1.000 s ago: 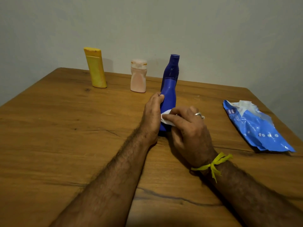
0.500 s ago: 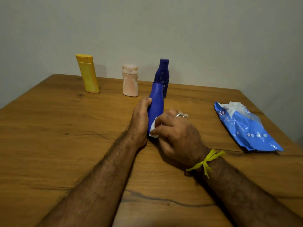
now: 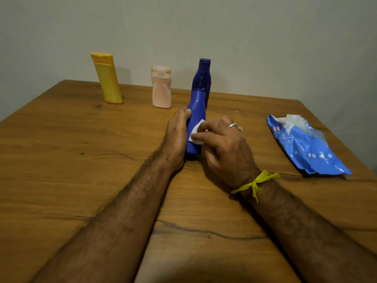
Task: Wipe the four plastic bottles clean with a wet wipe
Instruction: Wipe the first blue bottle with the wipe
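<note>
While the blue bottle is stood upright near the middle of the wooden desk, it is gripped low on its left side by the left hand, fingers curled round the body. A white wet wipe is pinched between thumb and fingers of the right hand and pressed against the bottle's right front face. A ring is seen on one right finger, and a yellow thread is tied at the right wrist.

Three more bottles are lined along the far side of the desk, close to the wall: a yellow bottle at far left, tilted slightly, a pale pink bottle next to it, and a dark blue bottle directly behind the held one, partly hidden by it. Whether the two blue bottles touch cannot be told. The yellow and pink ones are well apart from the hands.

A blue wipes packet is laid flat to the right, near the desk's right edge, its opened end turned toward the far side with white wipe material showing. It is set apart from the right hand.

Open desk surface is left on the whole left side and across the near part, where only both forearms are laid. The far edge is met by the wall just behind the bottle row; the right far corner is visible beyond the packet.
</note>
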